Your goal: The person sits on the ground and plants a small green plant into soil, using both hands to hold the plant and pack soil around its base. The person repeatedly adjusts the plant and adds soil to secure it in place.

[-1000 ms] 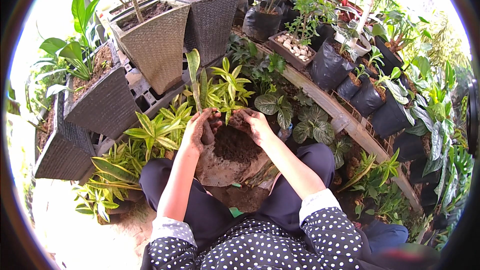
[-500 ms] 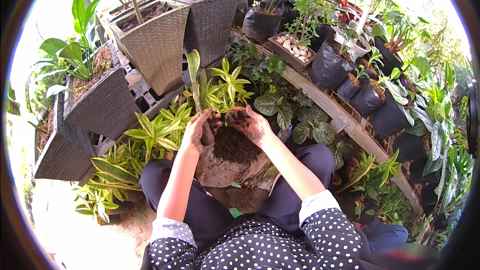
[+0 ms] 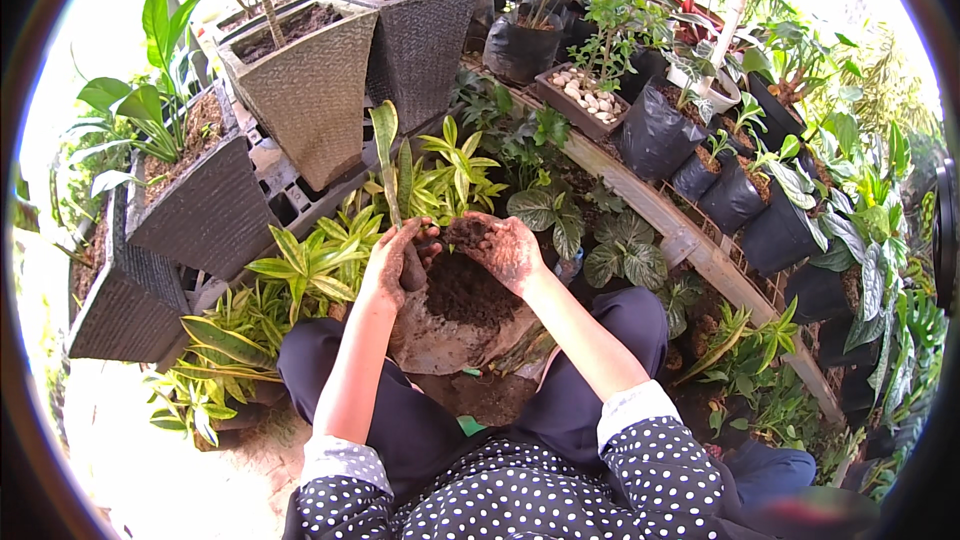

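Note:
My left hand (image 3: 388, 265), smeared with soil, is closed around the lower part of a snake plant (image 3: 385, 145). Its tall, narrow leaves stand up above my fingers, and a brown lump shows by my palm; I cannot tell whether it is root or soil. Opposite, my muddy right hand (image 3: 508, 252) is cupped, palm towards the plant, with a clump of dark soil (image 3: 466, 232) in its curled fingers. Below both hands, loose dark soil (image 3: 468, 292) lies in a rough, pale brown container (image 3: 440, 338) between my knees; its exact kind is unclear.
Yellow-green leafy plants (image 3: 312, 265) crowd the left side and the space ahead. Tall grey textured planters (image 3: 300, 90) stand at the far left. A wooden rail (image 3: 700, 255) slants down the right, with black grow bags (image 3: 660, 130) behind it. A pebble-filled tray (image 3: 585, 100) sits beyond.
My right hand has shifted slightly left, bringing the soil closer to the snake plant, and its fingers have turned a little. My left hand stays in place, still holding the plant.

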The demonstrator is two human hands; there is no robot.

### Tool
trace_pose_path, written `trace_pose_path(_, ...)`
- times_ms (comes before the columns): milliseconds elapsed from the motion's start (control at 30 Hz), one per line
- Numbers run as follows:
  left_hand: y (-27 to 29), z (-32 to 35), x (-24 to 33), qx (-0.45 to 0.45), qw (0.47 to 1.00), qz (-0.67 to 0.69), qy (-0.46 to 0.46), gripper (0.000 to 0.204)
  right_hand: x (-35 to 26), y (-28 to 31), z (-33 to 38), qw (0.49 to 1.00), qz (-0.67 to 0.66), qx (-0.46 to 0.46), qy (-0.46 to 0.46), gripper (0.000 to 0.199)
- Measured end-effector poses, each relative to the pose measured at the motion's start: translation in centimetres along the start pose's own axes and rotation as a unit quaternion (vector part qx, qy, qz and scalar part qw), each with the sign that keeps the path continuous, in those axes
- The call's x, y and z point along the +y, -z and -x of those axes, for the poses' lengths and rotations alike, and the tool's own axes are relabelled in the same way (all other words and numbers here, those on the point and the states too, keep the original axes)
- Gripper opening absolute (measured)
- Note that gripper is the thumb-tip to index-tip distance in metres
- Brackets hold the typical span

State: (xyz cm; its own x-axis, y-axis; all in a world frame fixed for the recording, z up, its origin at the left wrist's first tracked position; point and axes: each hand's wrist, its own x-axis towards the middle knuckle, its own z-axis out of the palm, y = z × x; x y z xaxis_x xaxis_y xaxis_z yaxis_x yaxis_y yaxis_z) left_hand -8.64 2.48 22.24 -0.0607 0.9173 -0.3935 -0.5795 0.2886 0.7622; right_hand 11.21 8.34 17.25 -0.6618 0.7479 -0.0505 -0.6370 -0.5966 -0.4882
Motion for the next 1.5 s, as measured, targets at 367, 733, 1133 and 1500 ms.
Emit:
trace_pose_path(367,-0.4,0.5,0.5,0.018,1.0,-0.003,0.006,0.021,-0.6,-2.3,0.6,0.993,0.114,0.011,0.026,0.051)
trace_pose_path(733,-0.2,0.4,0.4,0.015,1.0,0.005,0.005,0.021,-0.2,-0.8,0.5,0.98,0.109,0.142,0.093,0.034)
trace_pose_path(1133,-0.3,0.4,0.4,0.018,1.0,0.002,0.005,0.021,0.3,0.1,-0.2,0.978,0.122,0.131,0.104,0.033)
trace_pose_path(1500,-0.1,0.3,0.2,0.017,1.0,0.005,0.005,0.021,0.3,0.8,-0.4,0.975,0.094,0.186,0.079,0.033)
